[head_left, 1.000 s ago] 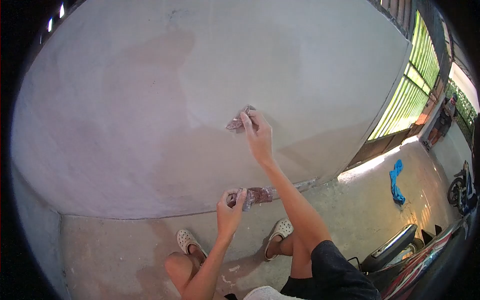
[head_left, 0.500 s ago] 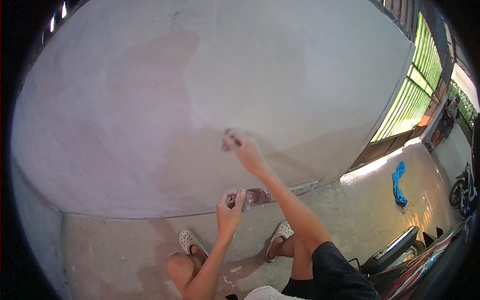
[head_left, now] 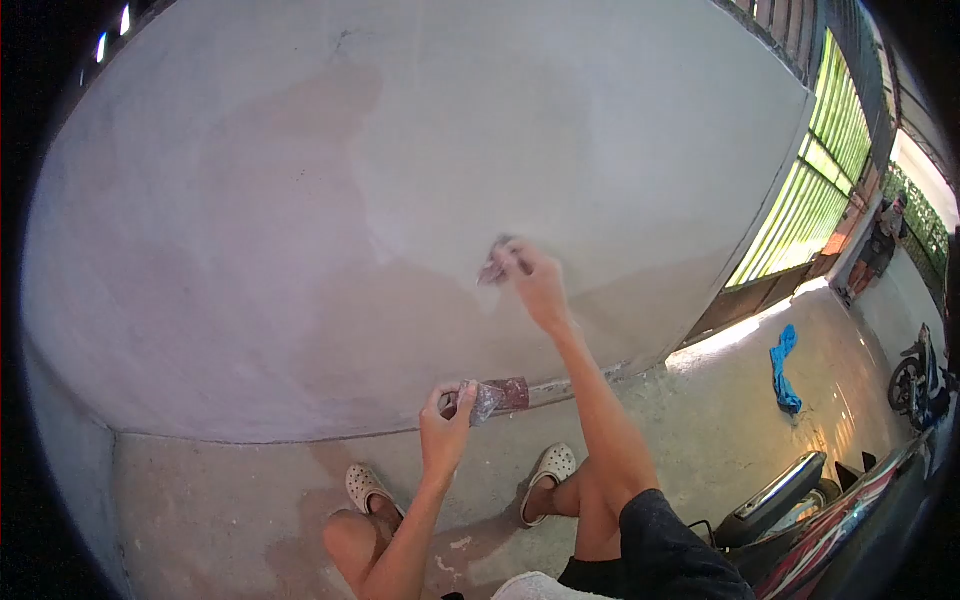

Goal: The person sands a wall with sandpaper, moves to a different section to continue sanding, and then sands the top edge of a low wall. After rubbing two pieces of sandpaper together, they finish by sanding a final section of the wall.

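Observation:
A large grey wall [head_left: 450,160] fills the view before me, patchy with paler and darker areas. My right hand [head_left: 538,285] is raised at the wall, fingers closed on a small, thin, greyish-pink piece [head_left: 492,270] with a dark upper edge; it overlaps the wall. Lower down, near the wall's foot, my left hand [head_left: 445,432] pinches a flat piece, whitish grey and dusty by the fingers and reddish brown [head_left: 513,393] at its far end. The frames do not show what kind of piece either one is.
My feet in pale clogs [head_left: 553,468] stand on the concrete floor [head_left: 240,500]. A blue cloth [head_left: 785,370] lies to the right. A motorbike [head_left: 780,500] is close at the lower right, another [head_left: 915,380] farther off. A person [head_left: 878,245] stands beyond the slatted gate [head_left: 810,170].
My right hand has moved right and slightly up along the wall with its piece. My left hand keeps its piece, shifting slightly left in view. The whole view has shifted a little.

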A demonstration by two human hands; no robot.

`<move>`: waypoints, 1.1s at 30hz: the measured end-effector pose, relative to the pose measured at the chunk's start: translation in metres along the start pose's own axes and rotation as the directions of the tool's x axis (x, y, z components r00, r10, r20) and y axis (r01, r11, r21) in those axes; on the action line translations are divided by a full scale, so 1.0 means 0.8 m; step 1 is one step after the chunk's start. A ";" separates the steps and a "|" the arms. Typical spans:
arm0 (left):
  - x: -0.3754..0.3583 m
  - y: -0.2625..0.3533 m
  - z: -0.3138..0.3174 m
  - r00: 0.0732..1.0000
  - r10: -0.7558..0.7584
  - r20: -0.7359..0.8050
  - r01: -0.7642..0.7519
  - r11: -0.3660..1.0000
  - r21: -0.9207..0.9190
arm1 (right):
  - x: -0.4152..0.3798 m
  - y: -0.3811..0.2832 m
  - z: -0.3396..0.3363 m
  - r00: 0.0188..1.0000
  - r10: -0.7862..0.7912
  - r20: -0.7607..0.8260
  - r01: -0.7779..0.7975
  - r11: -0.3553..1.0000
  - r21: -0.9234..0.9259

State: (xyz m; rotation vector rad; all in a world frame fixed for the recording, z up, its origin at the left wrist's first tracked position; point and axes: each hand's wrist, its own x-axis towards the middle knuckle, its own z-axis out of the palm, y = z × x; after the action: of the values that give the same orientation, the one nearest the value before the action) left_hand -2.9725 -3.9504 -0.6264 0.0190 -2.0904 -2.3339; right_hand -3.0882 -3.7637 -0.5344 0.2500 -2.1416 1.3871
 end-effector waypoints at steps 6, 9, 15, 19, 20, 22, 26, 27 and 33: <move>0.007 -0.009 -0.005 0.998 0.046 0.041 -0.047 0.999 0.026 | 0.041 0.044 -0.026 0.917 0.034 -0.397 0.132 0.914 0.383; 0.002 -0.003 -0.002 1.000 -0.011 0.017 0.012 1.000 -0.012 | 0.021 0.042 -0.009 0.983 -0.057 -0.173 0.077 0.991 0.112; 0.003 0.001 -0.006 0.999 0.025 0.037 -0.024 1.000 -0.005 | 0.043 -0.016 -0.012 0.881 0.166 -0.443 0.122 0.825 0.552; 0.002 0.001 -0.004 0.999 0.024 0.041 -0.024 1.000 -0.012 | 0.021 0.003 0.022 0.986 -0.070 -0.153 0.120 0.930 0.347; 0.002 0.005 -0.003 0.999 0.040 0.027 -0.040 0.999 -0.023 | 0.015 -0.002 0.028 0.993 -0.105 -0.058 0.113 0.979 0.167; 0.000 0.011 -0.003 0.999 0.038 0.025 -0.037 0.999 -0.013 | 0.010 -0.013 0.032 0.993 -0.110 0.040 0.111 0.994 -0.013; 0.000 0.007 -0.008 0.999 0.023 0.038 -0.024 0.999 0.022 | 0.028 -0.038 0.034 0.950 0.041 -0.310 0.140 0.831 0.539; 0.002 0.008 -0.007 0.999 0.029 0.036 -0.030 0.999 0.023 | 0.030 -0.041 0.034 0.924 0.044 -0.381 0.175 0.835 0.522; 0.003 0.000 -0.007 0.998 0.059 0.008 -0.059 0.998 0.005 | -0.004 0.006 0.077 0.989 -0.067 0.130 0.041 0.980 0.193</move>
State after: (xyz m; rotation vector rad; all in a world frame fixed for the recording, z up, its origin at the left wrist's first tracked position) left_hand -2.9747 -3.9556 -0.6269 -0.0517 -2.0704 -2.2994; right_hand -3.1098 -3.8165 -0.5583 0.4859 -2.0933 1.5847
